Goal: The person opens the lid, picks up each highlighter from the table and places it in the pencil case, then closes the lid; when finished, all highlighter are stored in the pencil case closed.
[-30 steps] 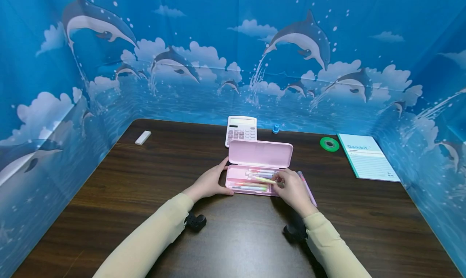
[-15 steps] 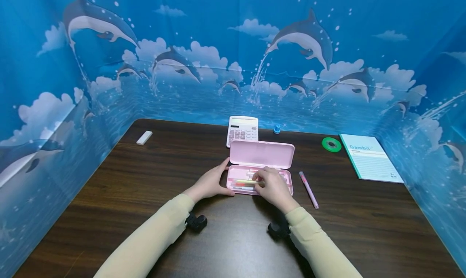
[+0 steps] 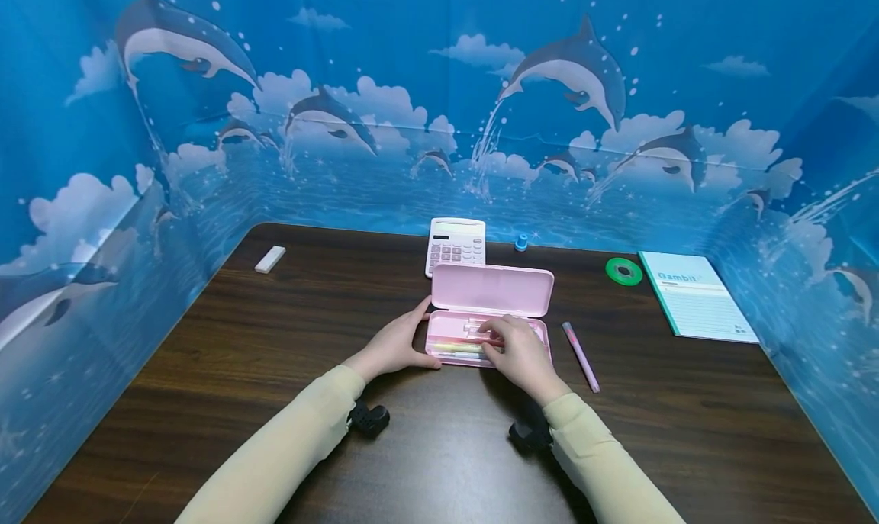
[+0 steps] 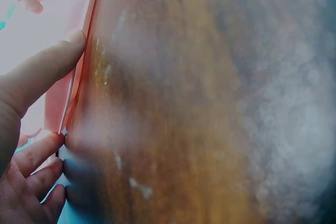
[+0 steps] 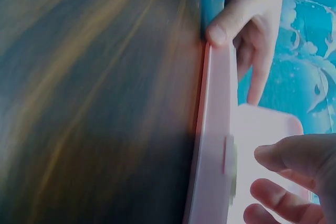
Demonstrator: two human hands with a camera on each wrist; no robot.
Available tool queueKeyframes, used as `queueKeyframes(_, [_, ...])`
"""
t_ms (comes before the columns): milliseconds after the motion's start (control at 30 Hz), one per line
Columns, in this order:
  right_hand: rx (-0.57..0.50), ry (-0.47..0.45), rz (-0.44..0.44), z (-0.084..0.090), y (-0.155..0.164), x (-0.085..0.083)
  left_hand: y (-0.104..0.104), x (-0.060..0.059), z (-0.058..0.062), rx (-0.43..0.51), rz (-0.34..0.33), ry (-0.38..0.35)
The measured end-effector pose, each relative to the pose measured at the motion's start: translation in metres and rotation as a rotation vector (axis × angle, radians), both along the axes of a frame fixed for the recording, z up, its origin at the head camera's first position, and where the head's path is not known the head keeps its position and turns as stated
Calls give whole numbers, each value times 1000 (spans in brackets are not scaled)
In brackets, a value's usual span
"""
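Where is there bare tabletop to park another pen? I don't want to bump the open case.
Bare wood lies left of the pencil case, between the left hand and the eraser, and right of the loose pen, below the notebook. It is crowded around the case, the right hand and the calculator.

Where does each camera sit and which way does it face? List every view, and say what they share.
Head: above, facing forward and down at the table; both sleeves, left hand, right hand show.
Left wrist: low beside the pencil case; left thumb and fingers show.
Right wrist: low along the case's front; both hands' fingers show.
Shared: pink pencil case, wooden table.
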State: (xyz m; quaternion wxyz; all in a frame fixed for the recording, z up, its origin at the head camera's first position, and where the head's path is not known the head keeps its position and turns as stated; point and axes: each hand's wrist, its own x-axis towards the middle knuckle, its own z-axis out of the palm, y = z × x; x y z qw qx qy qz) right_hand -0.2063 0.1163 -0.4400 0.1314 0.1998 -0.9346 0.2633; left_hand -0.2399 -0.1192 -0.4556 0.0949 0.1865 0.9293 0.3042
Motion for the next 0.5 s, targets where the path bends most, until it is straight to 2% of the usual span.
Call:
queueKeyframes(233, [6, -8, -79, 1, 24, 3, 0, 0, 0, -6, -1, 5])
queueKeyframes(500, [18, -71, -167, 2, 56, 8, 0, 0, 1, -2, -4, 10])
